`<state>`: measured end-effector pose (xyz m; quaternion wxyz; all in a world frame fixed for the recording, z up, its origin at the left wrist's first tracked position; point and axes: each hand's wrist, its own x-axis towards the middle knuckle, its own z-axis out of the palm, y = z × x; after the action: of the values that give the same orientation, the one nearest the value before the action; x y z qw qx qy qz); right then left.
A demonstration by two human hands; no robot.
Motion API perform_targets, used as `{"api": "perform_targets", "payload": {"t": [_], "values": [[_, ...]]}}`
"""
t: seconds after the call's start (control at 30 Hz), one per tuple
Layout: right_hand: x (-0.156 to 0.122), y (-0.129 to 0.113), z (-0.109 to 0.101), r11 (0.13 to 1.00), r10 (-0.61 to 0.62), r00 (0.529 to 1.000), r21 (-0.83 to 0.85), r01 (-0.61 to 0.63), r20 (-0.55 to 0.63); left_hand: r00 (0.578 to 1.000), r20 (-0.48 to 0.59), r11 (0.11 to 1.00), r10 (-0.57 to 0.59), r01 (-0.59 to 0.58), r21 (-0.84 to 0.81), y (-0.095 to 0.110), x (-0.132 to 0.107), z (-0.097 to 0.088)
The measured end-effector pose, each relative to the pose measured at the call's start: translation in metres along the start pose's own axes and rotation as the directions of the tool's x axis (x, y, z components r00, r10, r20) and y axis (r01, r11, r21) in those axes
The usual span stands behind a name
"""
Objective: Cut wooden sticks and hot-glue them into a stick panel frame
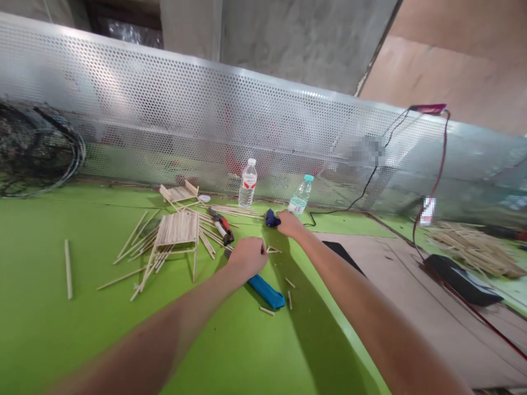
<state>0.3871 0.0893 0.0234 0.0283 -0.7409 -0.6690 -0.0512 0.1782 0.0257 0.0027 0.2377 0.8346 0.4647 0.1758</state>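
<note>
My right hand (289,224) is closed around a dark blue glue gun (272,218), and its black cord runs off to the right. Closed in a pinch, my left hand (248,257) has a small joined piece of thin wooden sticks (273,250) at its fingertips. Under that hand lies a blue utility knife (267,291). Pruning shears (223,226) with red and black handles rest just behind it. A small stick-built table (178,229) stands to the left among loose thin sticks (135,236). Short cut stick pieces (290,299) lie beside the knife.
Two water bottles (247,184) (302,195) stand near a perforated metal panel (173,104). Behind the small table is another stick-built piece (180,193). At right are a black case (463,280), a red cable (442,148) and a stick pile (473,247). Coiled wire (37,148) is at far left.
</note>
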Motion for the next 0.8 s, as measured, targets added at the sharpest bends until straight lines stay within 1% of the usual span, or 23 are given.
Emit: {"api": "perform_targets", "payload": {"t": [0.1, 0.2, 0.33, 0.4, 0.47, 0.57, 0.7, 0.8], "values": [[-0.015, 0.009, -0.005, 0.998, 0.052, 0.998, 0.037, -0.051, -0.025, 1.0, 0.0, 1.0, 0.008, -0.008, 0.01, 0.0, 0.0, 0.001], [-0.047, 0.015, -0.011, 0.992, 0.096, 0.991, 0.091, -0.088, -0.095, 1.0, -0.008, 0.999, 0.018, -0.017, 0.027, 0.0, 0.0, 0.002], [-0.093, 0.014, -0.011, 0.982, 0.085, 0.982, 0.18, -0.054, -0.171, 0.999, -0.02, 0.999, 0.029, -0.029, 0.035, 0.0, 0.0, 0.002], [-0.107, 0.011, -0.007, 0.971, 0.066, 0.984, 0.237, -0.026, -0.165, 0.999, -0.025, 0.998, 0.039, -0.038, 0.04, 0.0, -0.001, 0.002], [-0.114, 0.008, -0.002, 0.955, 0.038, 0.988, 0.295, 0.008, -0.15, 0.998, -0.031, 0.998, 0.05, -0.049, 0.046, 0.0, -0.001, 0.002], [-0.112, 0.011, 0.003, 0.925, 0.036, 0.986, 0.378, 0.029, -0.164, 0.997, -0.037, 0.997, 0.064, -0.062, 0.054, 0.0, -0.001, 0.002], [-0.105, 0.023, 0.004, 0.88, 0.109, 0.971, 0.475, 0.006, -0.213, 0.997, -0.039, 0.996, 0.073, -0.07, 0.061, -0.002, 0.0, 0.004], [-0.104, 0.028, 0.005, 0.863, 0.151, 0.962, 0.504, -0.015, -0.229, 0.996, -0.041, 0.995, 0.076, -0.073, 0.071, -0.002, 0.0, 0.004]]}}
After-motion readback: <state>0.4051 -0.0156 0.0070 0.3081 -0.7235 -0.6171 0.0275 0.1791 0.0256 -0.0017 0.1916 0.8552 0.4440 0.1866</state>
